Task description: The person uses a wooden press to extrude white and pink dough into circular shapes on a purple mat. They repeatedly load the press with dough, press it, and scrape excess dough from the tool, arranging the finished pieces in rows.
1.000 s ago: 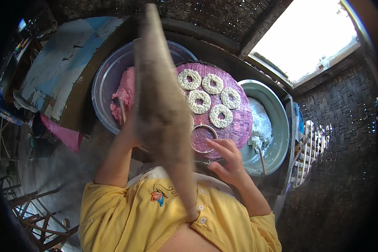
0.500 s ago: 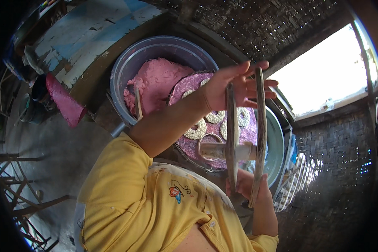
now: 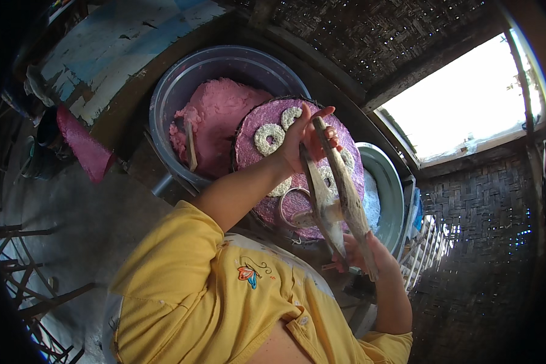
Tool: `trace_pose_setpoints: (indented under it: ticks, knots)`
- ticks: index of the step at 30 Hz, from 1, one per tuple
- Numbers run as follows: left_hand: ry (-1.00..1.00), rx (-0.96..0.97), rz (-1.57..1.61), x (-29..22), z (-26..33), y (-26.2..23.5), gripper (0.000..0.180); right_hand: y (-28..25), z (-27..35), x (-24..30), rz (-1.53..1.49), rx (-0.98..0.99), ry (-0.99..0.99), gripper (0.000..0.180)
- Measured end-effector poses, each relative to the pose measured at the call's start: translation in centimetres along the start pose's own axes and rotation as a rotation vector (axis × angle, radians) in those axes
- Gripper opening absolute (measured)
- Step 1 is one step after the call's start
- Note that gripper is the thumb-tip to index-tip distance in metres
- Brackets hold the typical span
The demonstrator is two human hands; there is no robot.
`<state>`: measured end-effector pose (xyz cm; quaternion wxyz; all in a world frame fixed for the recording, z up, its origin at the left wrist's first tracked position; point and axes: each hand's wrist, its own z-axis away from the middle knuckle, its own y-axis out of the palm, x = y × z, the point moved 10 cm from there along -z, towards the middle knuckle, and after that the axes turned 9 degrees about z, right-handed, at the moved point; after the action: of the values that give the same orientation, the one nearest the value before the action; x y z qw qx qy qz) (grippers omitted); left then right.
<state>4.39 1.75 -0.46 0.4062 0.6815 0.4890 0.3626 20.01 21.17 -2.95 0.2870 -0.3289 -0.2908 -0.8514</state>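
Observation:
A wooden hand press with two long worn bars and a pale tube between them is held over a round, purple-coated board. My left hand is closed around the bars' far ends, its fingers curled between them. At the near ends my right hand grips them, partly hidden behind the wood. The tube points left, overlapping a thin ring on the board. Several pale, lacy rings of dough lie on it, some covered by my left arm and the press.
Behind the board on the left stands a big grey-purple tub of pink dough, a wooden stick in it. A green basin with something whitish inside is at right. Beyond are a bright window and woven walls.
The press has tilted, its far ends moving left and nearer. My left hand has gone from spread fingers to curled ones and moved left; my right hand has shifted slightly.

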Motion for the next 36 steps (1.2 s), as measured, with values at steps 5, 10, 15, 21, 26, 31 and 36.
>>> trace_pose_setpoints:
  ticks: [5, 10, 15, 21, 26, 31, 36]
  knots:
    - [0.047, 0.005, -0.075, -2.5, 0.6, 0.7, 0.063, 0.3, -1.8, 0.4, 0.087, -0.090, -0.042, 0.065]
    - [0.062, 0.013, -0.104, -4.5, -0.9, 1.0, 0.062, -0.6, -3.0, 3.1, 0.243, -0.254, -0.119, 0.064]
    - [0.057, 0.039, -0.045, -3.4, -2.4, -0.1, 0.059, -1.9, -1.8, 5.1, 0.393, -0.381, -0.092, 0.060]
    - [0.057, -0.117, 0.018, -0.5, -0.9, -2.5, 0.058, -1.9, 1.1, 4.3, 0.444, -0.439, 0.007, 0.062]
    - [0.060, -0.281, 0.001, -1.3, 2.0, -2.6, 0.059, -0.1, 0.3, 2.7, 0.328, -0.380, -0.005, 0.054]
    - [0.064, -0.235, -0.040, -4.3, 2.3, -1.4, 0.062, 0.9, -2.3, 2.3, 0.309, -0.375, -0.021, 0.050]
    - [-0.027, -0.023, -0.011, -5.0, -0.4, 1.0, 0.066, 0.7, -3.0, 4.4, 0.462, -0.477, -0.084, 0.049]
